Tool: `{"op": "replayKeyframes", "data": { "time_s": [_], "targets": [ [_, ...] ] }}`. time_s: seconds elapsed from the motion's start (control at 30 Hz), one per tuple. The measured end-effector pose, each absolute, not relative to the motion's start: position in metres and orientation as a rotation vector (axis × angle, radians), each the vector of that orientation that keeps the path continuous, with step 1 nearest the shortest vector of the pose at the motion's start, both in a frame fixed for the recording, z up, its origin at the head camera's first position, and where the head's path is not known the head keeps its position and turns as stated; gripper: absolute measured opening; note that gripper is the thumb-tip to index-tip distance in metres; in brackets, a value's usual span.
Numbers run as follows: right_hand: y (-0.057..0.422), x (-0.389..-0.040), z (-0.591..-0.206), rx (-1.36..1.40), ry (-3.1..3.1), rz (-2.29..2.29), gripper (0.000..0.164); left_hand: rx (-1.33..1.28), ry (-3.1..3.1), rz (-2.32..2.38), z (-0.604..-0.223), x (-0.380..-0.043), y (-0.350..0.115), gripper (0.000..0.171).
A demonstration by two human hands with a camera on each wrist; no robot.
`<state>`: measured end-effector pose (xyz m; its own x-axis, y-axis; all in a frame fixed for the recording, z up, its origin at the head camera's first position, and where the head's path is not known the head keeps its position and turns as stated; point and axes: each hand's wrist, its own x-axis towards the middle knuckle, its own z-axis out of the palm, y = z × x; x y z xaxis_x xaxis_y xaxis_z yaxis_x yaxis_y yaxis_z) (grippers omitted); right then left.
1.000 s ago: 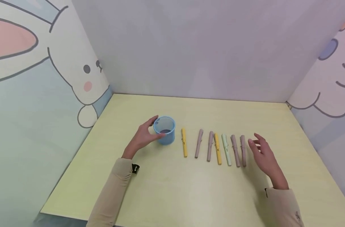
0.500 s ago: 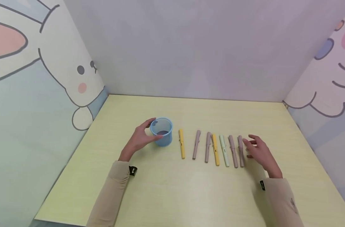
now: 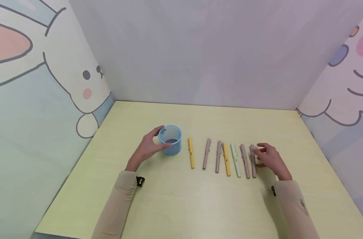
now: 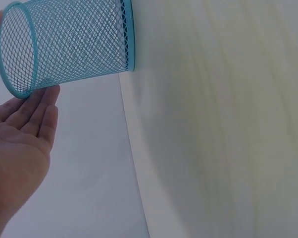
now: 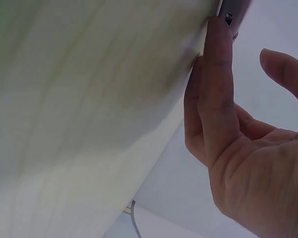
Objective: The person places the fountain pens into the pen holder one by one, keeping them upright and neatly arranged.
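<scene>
Mauve pen lies at the parted right grip's tips; left grip clasps blue cup.

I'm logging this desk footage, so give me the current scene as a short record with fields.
container: blue mesh cup, upright on the pale yellow table
row: seven pens, lying right of the cup
colours, left to right: yellow, mauve, mauve, yellow, light green, mauve, mauve
left hand: thumb and fingers around the cup near its rim
right hand: fingertips at the rightmost mauve pen, not pinching it
</scene>
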<state>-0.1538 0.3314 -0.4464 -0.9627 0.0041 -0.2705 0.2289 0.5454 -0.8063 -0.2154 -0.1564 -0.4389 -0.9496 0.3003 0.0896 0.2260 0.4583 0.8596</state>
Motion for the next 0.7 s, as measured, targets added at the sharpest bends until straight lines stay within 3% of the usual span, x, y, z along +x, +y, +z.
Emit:
{"op": "replayKeyframes", "data": {
  "time_s": [0.7],
  "targets": [
    [0.328, -0.168, -0.452, 0.246, 2.572, -1.252, 0.062, 0.474, 2.591, 1.543, -0.442, -0.216, -0.156, 0.09]
  ]
}}
